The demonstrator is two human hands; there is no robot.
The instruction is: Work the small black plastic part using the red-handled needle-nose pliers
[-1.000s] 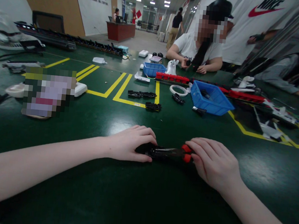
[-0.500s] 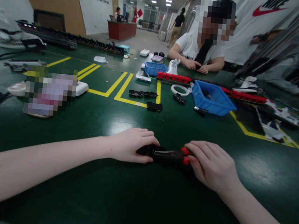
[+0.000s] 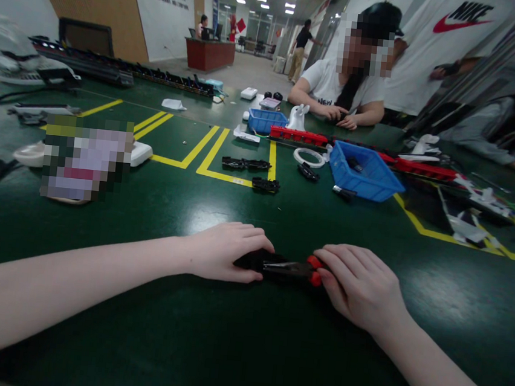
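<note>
My right hand (image 3: 365, 282) is closed around the red handles of a pair of pliers (image 3: 289, 269), whose dark jaws point left. In my left hand (image 3: 228, 252) is a black part (image 3: 251, 260), gripped between thumb and fingers close over the green table (image 3: 171, 330). The jaws reach up to this part; whether they bite on it is too dark to make out. My left fingers hide much of the part. Beyond my hands lie similar black parts (image 3: 245, 164), near a second black piece (image 3: 265, 184).
A blue bin (image 3: 366, 172) with black pieces stands ahead to the right, beside a white tape roll (image 3: 309, 157). A smaller blue bin (image 3: 267, 120) is farther back. At left lies a phone (image 3: 88, 161). Across the table sits a person (image 3: 340, 86).
My right hand and the pliers have shifted very slightly to the left. My left hand keeps its hold on the black part. A person walking in the background has turned and raised an arm.
</note>
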